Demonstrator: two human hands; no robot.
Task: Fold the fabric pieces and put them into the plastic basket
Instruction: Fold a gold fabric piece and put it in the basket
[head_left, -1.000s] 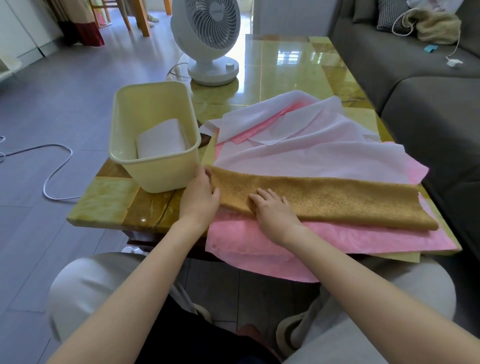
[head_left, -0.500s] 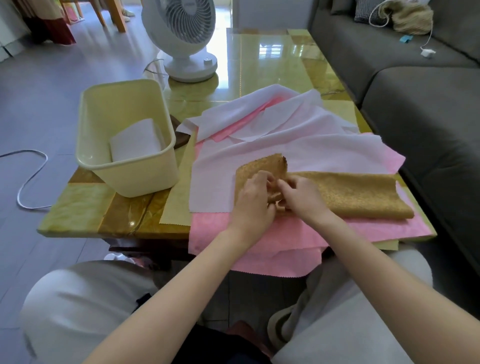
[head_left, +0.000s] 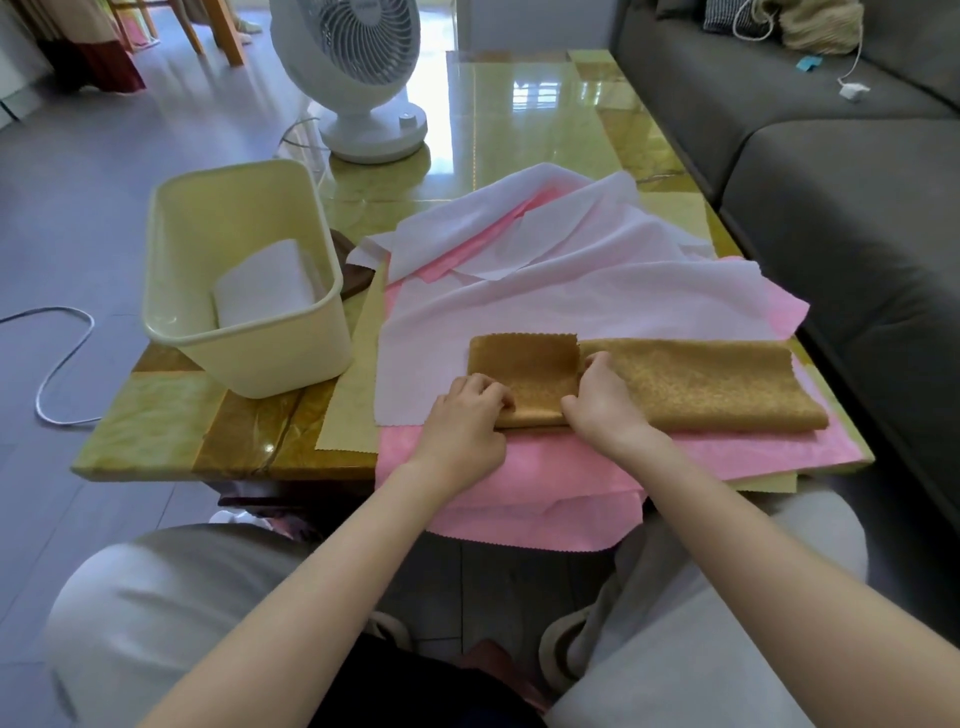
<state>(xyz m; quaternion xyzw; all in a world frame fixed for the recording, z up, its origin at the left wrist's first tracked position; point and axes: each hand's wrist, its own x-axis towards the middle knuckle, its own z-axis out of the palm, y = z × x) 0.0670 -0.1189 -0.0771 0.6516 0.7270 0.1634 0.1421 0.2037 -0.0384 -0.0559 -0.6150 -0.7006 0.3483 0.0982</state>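
Observation:
A long golden-brown fabric strip (head_left: 701, 384) lies across a pile of white fabric (head_left: 571, 291) and pink fabric (head_left: 519, 493) on the table. Its left end is folded over into a flap (head_left: 524, 364). My left hand (head_left: 467, 421) pinches the near left corner of that flap. My right hand (head_left: 597, 405) presses on the flap's right edge, fingers curled over the cloth. The cream plastic basket (head_left: 171, 260) stands to the left, with one folded white piece (head_left: 265, 286) inside.
A white desk fan (head_left: 358, 78) stands at the back of the glossy green-brown table (head_left: 156, 436). A grey sofa (head_left: 857, 218) runs along the right. A brown object (head_left: 353, 270) pokes out behind the basket. A white cable (head_left: 57, 364) lies on the floor left.
The strip's left end was lifted and folded rightward onto itself. Both hands moved from the strip's left end to the folded flap, now flat.

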